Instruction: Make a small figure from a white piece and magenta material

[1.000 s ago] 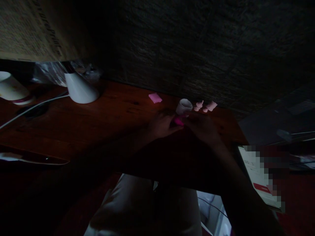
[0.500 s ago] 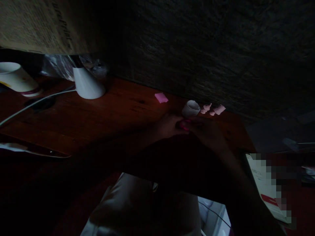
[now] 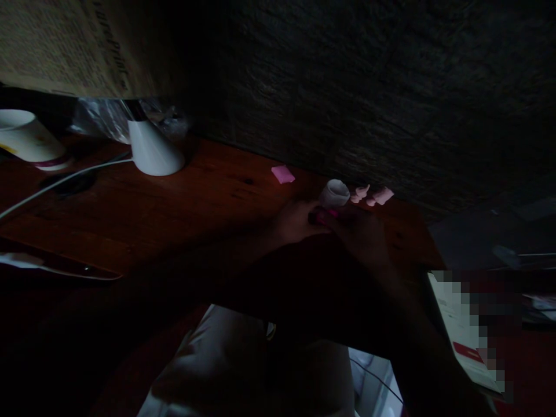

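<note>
On the desk (image 3: 208, 202), right of a lamp (image 3: 156, 152) and a pink square (image 3: 283, 174), the fingers of our left hand (image 3: 297, 222) and right hand (image 3: 362, 234) hold a magenta piece (image 3: 324, 216) before a white cup (image 3: 336, 193).

The lump (image 3: 325, 216) is vivid magenta, the flat square (image 3: 282, 174) pink, the small figures (image 3: 360, 193) pale pink, the small cup (image 3: 334, 194) whitish. The bench (image 3: 208, 197) is reddish brown with dark knots; the lampshade (image 3: 56, 46) tan with dark print; the paper cup (image 3: 32, 139) white, yellow-marked, maroon-banded.
</note>
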`<state>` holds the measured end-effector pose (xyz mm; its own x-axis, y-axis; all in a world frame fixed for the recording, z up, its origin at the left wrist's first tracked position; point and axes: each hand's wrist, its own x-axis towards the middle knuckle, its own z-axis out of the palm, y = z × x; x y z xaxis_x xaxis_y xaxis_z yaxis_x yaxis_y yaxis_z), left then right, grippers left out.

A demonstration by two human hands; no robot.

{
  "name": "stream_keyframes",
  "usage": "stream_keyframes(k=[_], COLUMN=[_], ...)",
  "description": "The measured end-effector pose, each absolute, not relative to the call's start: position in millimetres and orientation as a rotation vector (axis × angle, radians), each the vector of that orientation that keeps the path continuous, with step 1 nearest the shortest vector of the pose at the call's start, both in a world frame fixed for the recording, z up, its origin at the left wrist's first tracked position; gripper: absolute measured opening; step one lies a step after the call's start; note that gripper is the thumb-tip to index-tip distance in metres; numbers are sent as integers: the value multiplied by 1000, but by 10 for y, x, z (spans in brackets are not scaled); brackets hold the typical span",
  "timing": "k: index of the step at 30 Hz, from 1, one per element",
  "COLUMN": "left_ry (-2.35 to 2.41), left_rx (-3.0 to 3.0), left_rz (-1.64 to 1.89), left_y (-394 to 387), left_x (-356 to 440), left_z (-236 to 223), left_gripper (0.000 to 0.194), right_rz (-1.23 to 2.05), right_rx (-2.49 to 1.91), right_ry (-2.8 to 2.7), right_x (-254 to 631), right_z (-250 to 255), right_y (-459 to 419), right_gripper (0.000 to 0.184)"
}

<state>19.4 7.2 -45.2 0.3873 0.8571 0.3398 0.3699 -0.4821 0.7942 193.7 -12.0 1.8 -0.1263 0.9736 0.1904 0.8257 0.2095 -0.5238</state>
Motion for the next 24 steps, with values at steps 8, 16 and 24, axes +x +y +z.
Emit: stream_keyframes(k=[8, 16, 24], left_ry=[980, 1033, 972], left_rx=[2008, 2103, 2140], left_rz=[974, 1020, 974], left_y=[140, 100, 119], left_x=[167, 212, 192], left_z=[-524, -489, -503], left_gripper=[27, 51, 28], right_rz=[773, 669, 615], right_rx=[-1392, -1417, -1404], right_ry=[-2062, -2032, -2156], right_x=[2098, 2063, 2075], right_z=[-7, -68, -32], right_y=[-65, -31, -33], right_gripper=[36, 30, 25])
